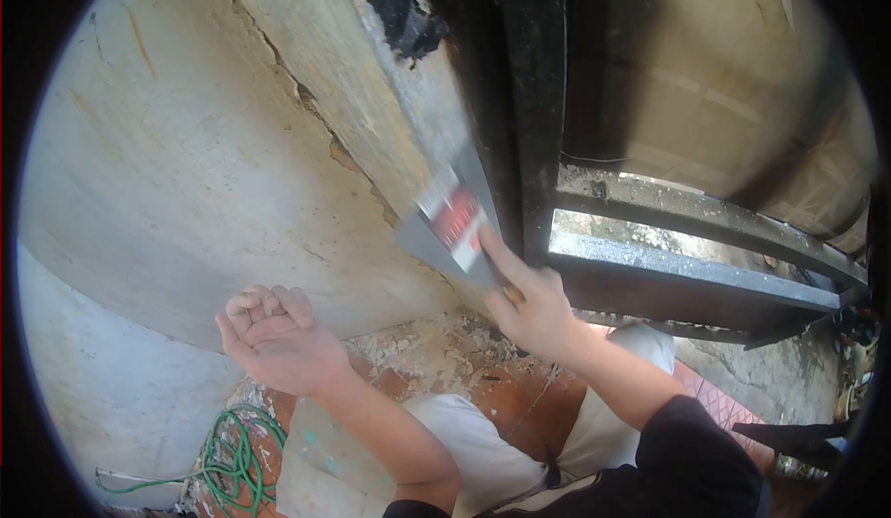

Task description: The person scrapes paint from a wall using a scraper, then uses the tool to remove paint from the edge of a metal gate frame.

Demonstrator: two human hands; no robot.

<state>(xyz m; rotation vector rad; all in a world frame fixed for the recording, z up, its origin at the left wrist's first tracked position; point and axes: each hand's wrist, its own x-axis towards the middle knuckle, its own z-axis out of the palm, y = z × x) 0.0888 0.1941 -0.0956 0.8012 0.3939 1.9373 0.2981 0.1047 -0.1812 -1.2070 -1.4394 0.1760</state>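
Observation:
My right hand (535, 309) is closed around the handle of a putty knife (458, 221). Its wide grey blade carries a red and white label, with my index finger stretched along it; motion blurs the tool a little. The blade overlaps the pale edge strip (371, 100) of the wall, close beside a dark door frame (543, 147). Higher on that strip, a ragged black patch (401, 7) of coating is peeling. Held in front of the wall (186, 165), my left hand (278, 337) is palm up with its fingers curled in and nothing in them.
A long crack runs down the wall beside the strip. Paint flakes (418, 356) litter the reddish floor below. A tangled green hose (237, 462) lies at lower left, near a stained pale sheet (329, 462). Dark metal rails (696, 277) extend on the right.

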